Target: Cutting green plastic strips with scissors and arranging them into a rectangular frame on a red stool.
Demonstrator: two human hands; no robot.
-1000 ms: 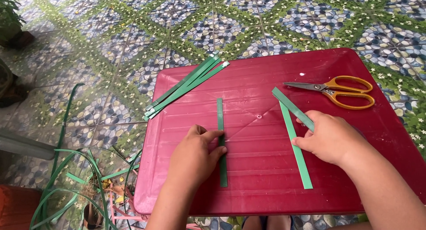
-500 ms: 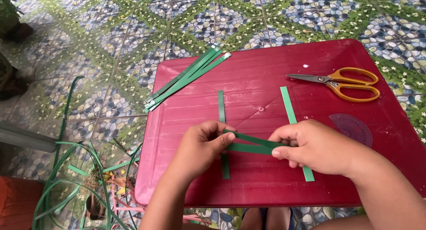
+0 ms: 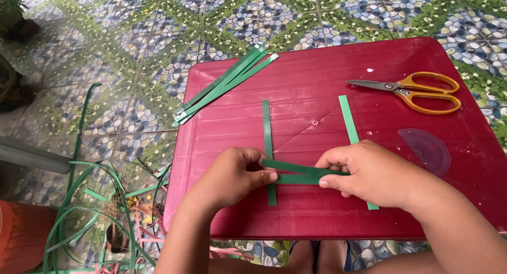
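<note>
A person's left hand (image 3: 232,176) and right hand (image 3: 369,171) pinch the two ends of a folded green strip (image 3: 296,173), held level just above a red plastic table (image 3: 317,73). The strip crosses over a second green strip (image 3: 268,131) lying lengthwise on the table, and a third green strip (image 3: 347,118) lies to the right of that, partly under the right hand. Orange-handled scissors (image 3: 417,91) rest near the table's far right corner, a bundle of green strips (image 3: 227,84) overhangs its far left corner, and a clear protractor (image 3: 428,150) lies by its right edge.
</note>
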